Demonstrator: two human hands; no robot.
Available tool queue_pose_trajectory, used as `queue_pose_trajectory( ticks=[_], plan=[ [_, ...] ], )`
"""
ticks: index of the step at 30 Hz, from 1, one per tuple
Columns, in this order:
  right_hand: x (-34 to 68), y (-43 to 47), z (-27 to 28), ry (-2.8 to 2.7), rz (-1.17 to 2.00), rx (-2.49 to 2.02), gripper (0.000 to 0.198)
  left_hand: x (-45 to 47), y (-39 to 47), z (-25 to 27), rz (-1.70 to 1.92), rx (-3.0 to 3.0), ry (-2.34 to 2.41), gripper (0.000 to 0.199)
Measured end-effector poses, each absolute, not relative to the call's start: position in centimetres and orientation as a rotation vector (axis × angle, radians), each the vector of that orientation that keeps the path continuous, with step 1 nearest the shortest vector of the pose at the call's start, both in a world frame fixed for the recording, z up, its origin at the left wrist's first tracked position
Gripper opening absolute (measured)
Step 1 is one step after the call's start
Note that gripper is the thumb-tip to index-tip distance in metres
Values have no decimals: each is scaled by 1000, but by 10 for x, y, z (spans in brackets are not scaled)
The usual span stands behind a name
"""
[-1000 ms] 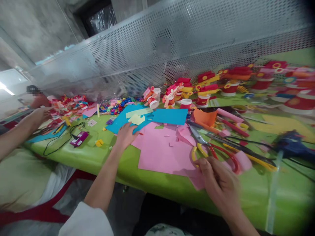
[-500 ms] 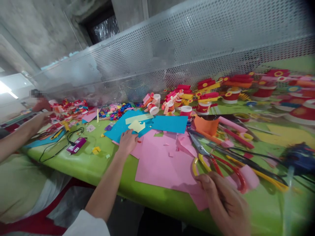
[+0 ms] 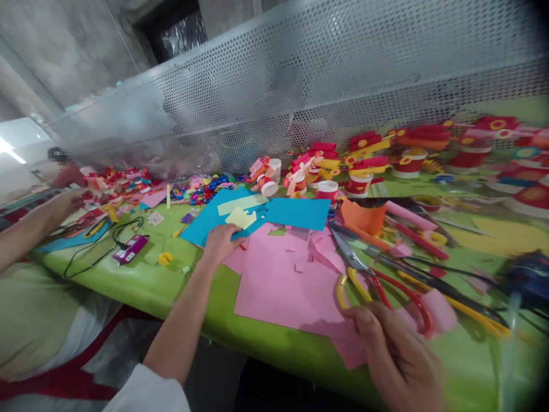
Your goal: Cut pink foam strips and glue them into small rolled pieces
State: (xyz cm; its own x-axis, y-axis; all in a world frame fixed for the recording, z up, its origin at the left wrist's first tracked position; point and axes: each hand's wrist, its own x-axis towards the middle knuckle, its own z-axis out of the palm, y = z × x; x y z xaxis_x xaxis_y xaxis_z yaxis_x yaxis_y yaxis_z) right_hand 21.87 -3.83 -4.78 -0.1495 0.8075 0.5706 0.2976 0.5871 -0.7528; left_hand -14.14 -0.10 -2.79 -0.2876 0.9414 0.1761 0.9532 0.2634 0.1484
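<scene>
My left hand (image 3: 221, 243) rests at the front edge of a blue paper sheet (image 3: 300, 213), its fingers a little bent and the thumb apart from the index finger. A small red scrap (image 3: 244, 246) lies beside its thumb. Pale yellow paper cut-outs (image 3: 241, 217) sit on the blue sheet just beyond the fingers. Over the right side of a pink paper sheet (image 3: 274, 292), my right hand (image 3: 397, 355) has thumb and index finger pressed together. What they pinch, if anything, is hidden. Right beside the fingertips are a yellow scissor handle (image 3: 342, 292) and a red scissor handle (image 3: 422, 315).
Paper-decorated cups (image 3: 358, 184) line the back along a perforated metal panel (image 3: 240, 114). A purple box with a cable (image 3: 131, 250) lies left. Rolled pink paper (image 3: 409, 216) and an orange piece (image 3: 364, 217) lie right. Another person's arm (image 3: 38, 226) reaches in from the left.
The view has shifted and widened slightly. Both hands keep nearly the same places and poses; the papers and scissor handles stay where they lie.
</scene>
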Motion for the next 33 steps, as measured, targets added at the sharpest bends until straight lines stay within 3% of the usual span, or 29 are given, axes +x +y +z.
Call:
queue_pose_trajectory(
  ticks=[5,9,20,28,33],
  plan=[
    [219,-38,-47,-1729,563,-926,25,-135,-1,-27,-354,-1837,-2418,20],
    [219,-37,-46,-1735,563,-913,23,-131,1,-29,-391,-1809,-2372,28],
    [218,-38,-45,-1744,567,-912,21,-137,3,-18,-587,-1549,-2340,25],
    [215,-32,-46,-1976,325,-675,4,-140,2,-18,-624,-1407,-2369,32],
    [201,-35,-42,-2183,86,-619,22,-138,1,-18,-635,-1395,-2366,30]
  ],
)
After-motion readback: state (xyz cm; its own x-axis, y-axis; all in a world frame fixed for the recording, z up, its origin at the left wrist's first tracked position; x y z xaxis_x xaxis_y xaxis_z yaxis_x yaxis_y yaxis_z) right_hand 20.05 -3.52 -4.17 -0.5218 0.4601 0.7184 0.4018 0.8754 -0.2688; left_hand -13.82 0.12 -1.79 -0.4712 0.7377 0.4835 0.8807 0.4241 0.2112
